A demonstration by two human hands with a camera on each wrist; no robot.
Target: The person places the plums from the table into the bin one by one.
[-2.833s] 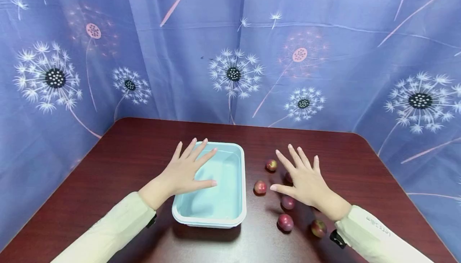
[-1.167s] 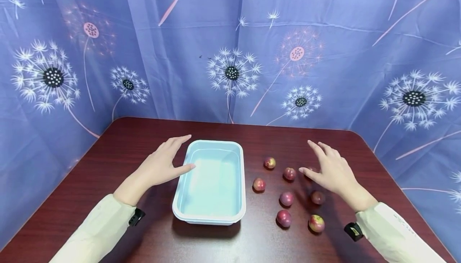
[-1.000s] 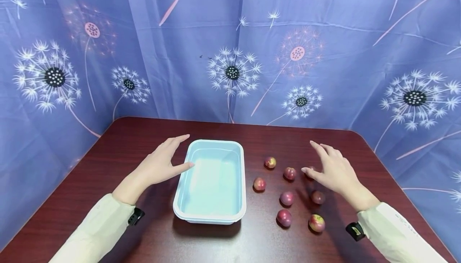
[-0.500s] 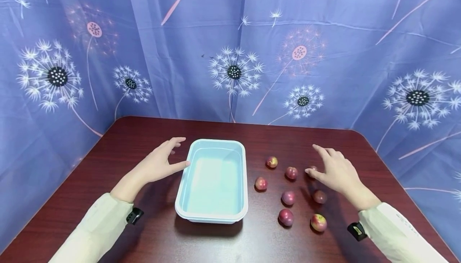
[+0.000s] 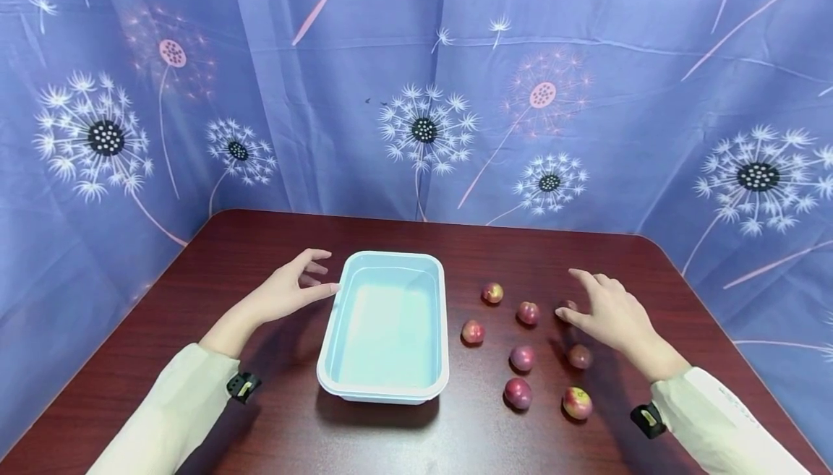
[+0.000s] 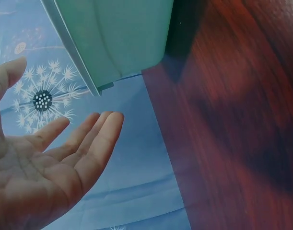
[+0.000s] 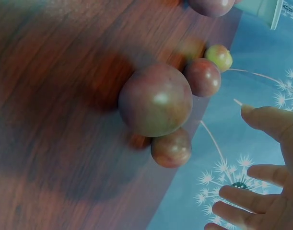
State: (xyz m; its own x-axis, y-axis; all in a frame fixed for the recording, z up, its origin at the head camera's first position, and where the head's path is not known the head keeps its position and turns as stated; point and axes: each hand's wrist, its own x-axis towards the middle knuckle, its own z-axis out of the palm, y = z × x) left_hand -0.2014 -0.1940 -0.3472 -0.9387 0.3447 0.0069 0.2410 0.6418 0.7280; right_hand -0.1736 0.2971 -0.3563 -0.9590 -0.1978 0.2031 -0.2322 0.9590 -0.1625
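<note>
My left hand [image 5: 283, 291] hovers beside the left rim of a pale blue plastic basin [image 5: 387, 337], thumb tip right at the rim. Its fingers are relaxed and slightly bent, holding nothing; the left wrist view shows the bare palm below the basin's side [image 6: 117, 38]. On the right, my right hand [image 5: 614, 319] hangs over the table with loose fingers and nothing in them. Beneath its thumb, a dark red plum [image 5: 565, 309] is partly covered. Another dark plum [image 5: 579, 356] lies in the hand's shadow; a plum [image 7: 156, 100] looms large in the right wrist view.
Several more red and yellow-red plums lie scattered between basin and right hand, including one plum [image 5: 473, 332] nearest the basin and a yellowish plum [image 5: 577, 403] at the front. A blue dandelion curtain [image 5: 338, 135] stands behind the dark wooden table [image 5: 273, 403].
Both hands, first spread flat over basin and plums, have turned sideways and moved apart: the left off the basin to the left, the right further right. Recently they drift only slightly.
</note>
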